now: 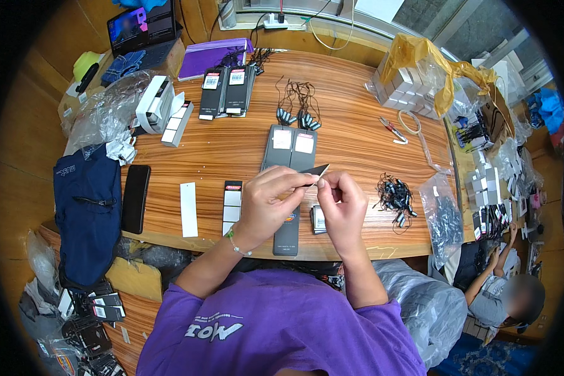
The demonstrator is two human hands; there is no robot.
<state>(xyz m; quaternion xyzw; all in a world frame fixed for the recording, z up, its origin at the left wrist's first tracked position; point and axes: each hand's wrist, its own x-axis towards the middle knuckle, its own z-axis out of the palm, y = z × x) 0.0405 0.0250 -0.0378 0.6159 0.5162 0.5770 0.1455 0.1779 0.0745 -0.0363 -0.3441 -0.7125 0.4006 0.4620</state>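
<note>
Over the table's front middle, my left hand [269, 197] pinches a dark card tag [316, 169] between thumb and fingers. Close against the tag's edge, the thumb and fingers of my right hand [341, 207] are pressed together; what they grip is too small to tell. Beyond my hands lie grey hang tags [288, 153] with white stickers and black cords. Below them, another dark tag [286, 243] is partly hidden. Left of it is a sticker strip [232, 203]; a small stack of labels [319, 220] shows between my hands.
A white strip [188, 210], a phone [136, 199] and a navy bag [84, 213] lie left. Stacked tags [225, 94] stand behind. Rightward are red-handled snips [393, 130], tangled black cords [395, 197], a clear bag [440, 219] and boxes [404, 88]. Another person [504, 291] sits far right.
</note>
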